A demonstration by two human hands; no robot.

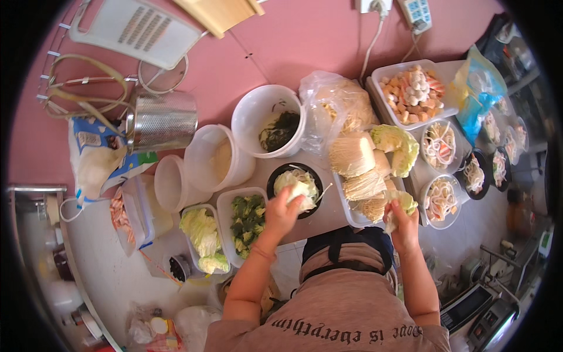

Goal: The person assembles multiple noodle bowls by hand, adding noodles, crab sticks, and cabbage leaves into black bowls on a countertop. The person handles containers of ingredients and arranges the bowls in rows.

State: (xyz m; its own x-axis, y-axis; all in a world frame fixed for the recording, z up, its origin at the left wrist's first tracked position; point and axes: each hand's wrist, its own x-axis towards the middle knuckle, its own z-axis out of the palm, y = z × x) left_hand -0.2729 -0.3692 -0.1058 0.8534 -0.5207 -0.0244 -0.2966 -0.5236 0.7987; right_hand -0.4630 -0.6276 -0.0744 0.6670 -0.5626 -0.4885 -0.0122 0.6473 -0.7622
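Note:
My left hand [282, 214] is closed round pale cabbage pieces [300, 189], just over the black bowl [272, 183]. More pale shreds show in that bowl, partly hidden by the hand. My right hand [404, 226] grips a yellow-green cabbage leaf [406, 199] beside the white tray [339, 196]. Bundles of thin tan noodles [352, 154] are heaped in this tray, and a larger cabbage piece [396, 146] rests at its far right corner. Left of the black bowl stands a tub of broccoli [248, 220], with a tub of cabbage leaves [202, 232] next to it.
Behind the bowl are a white bucket [240, 120] with dark leafy stuff and a clear bag [328, 88]. At right stand a tub of cut pieces [404, 94] and several filled bowls [443, 202]. A metal strainer [162, 120] stands far left.

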